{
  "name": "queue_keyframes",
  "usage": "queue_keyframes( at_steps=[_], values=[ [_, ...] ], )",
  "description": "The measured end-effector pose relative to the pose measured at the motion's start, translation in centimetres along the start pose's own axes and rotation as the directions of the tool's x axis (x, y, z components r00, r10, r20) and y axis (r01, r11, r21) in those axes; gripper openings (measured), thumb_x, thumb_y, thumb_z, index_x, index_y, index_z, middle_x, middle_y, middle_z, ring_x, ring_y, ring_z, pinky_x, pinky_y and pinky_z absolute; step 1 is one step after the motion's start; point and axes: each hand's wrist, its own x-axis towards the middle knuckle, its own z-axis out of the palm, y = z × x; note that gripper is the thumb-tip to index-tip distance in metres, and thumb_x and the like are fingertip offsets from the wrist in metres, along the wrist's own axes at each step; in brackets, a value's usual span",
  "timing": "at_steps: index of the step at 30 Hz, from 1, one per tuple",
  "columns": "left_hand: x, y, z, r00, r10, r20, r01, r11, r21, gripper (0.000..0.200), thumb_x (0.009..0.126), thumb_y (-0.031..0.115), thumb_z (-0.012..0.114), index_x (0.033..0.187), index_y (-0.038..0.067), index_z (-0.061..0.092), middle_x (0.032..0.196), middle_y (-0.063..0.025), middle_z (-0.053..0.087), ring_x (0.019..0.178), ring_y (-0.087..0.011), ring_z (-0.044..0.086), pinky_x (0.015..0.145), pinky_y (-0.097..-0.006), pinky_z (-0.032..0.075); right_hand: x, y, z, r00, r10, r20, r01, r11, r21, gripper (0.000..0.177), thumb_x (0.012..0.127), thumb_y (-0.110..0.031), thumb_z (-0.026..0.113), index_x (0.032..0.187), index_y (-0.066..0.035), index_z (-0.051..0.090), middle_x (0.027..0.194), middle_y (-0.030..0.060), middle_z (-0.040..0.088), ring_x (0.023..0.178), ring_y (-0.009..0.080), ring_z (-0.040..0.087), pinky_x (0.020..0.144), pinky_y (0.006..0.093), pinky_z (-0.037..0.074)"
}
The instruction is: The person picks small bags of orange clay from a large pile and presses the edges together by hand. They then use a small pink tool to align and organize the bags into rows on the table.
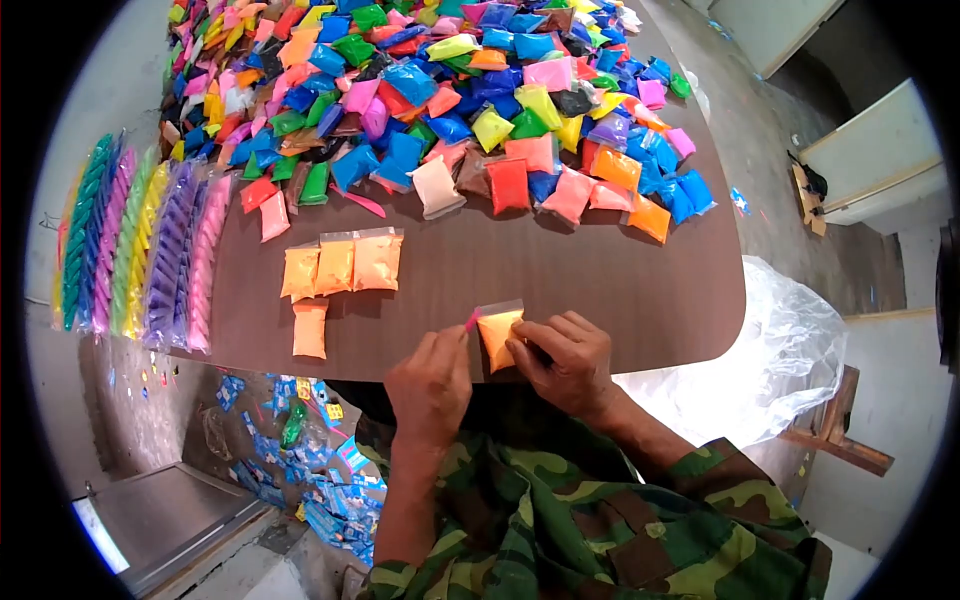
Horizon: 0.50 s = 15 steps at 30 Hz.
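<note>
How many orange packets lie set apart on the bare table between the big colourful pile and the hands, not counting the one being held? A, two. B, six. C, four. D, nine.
C, four: a row of three orange packets lies on the table, with a fourth packet just below the row's left end; the held packet sits between the left hand and right hand.

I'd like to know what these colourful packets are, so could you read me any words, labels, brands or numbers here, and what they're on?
No text here can be read.
Orange packet in the right hand: no print shows.
Blue packets on the floor: printed marks, too small and blurred to read.
Pile of packets on the table: no labels visible.
</note>
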Motion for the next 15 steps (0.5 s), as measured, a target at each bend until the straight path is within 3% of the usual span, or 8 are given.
queue_keyframes(
  at_steps=[3,6,9,15],
  values=[
    [1.2,0.1,-0.8,0.999,0.013,0.035,-0.011,0.998,-0.067,0.014,0.093,0.003,0.076,0.107,0.007,0.076,0.091,-0.0142,0.073,0.078,-0.0372,0.072,0.066,-0.0403,0.056,0.1,-0.1,0.1,1.000,-0.014,-0.010,0.014,1.000,0.003,0.016,0.088,-0.013,0.084,0.100,-0.005,0.077,0.081,0.0067,0.070,0.068,0.0233,0.064,0.059,0.0348,0.052],
    [1.8,1.1,-0.7,0.987,0.120,0.107,-0.109,0.989,-0.103,0.013,0.096,0.006,0.075,0.108,0.008,0.075,0.092,-0.0138,0.071,0.078,-0.0375,0.071,0.067,-0.0426,0.056,0.0,0.0,0.2,1.000,-0.016,-0.013,0.016,1.000,0.005,0.016,0.088,-0.012,0.084,0.100,-0.005,0.077,0.081,0.0065,0.070,0.068,0.0231,0.064,0.059,0.0347,0.052],
    [2.8,1.2,0.3,0.973,0.162,0.164,-0.167,0.986,0.019,0.011,0.098,0.010,0.072,0.108,0.008,0.074,0.094,-0.0134,0.069,0.079,-0.0382,0.070,0.068,-0.0453,0.055,-0.1,0.3,0.2,1.000,-0.026,-0.014,0.027,1.000,0.007,0.016,0.088,-0.012,0.084,0.100,-0.005,0.077,0.082,0.0065,0.070,0.069,0.0231,0.064,0.059,0.0350,0.052],
    [4.8,-0.3,1.2,0.978,0.162,0.131,-0.172,0.983,0.070,0.010,0.099,0.011,0.071,0.107,0.008,0.072,0.095,-0.0133,0.068,0.082,-0.0392,0.070,0.069,-0.0474,0.055,0.0,0.1,0.1,1.000,-0.022,-0.012,0.022,1.000,0.020,0.016,0.088,-0.012,0.084,0.101,-0.006,0.077,0.082,0.0074,0.070,0.068,0.0242,0.063,0.060,0.0354,0.052]
  ],
)
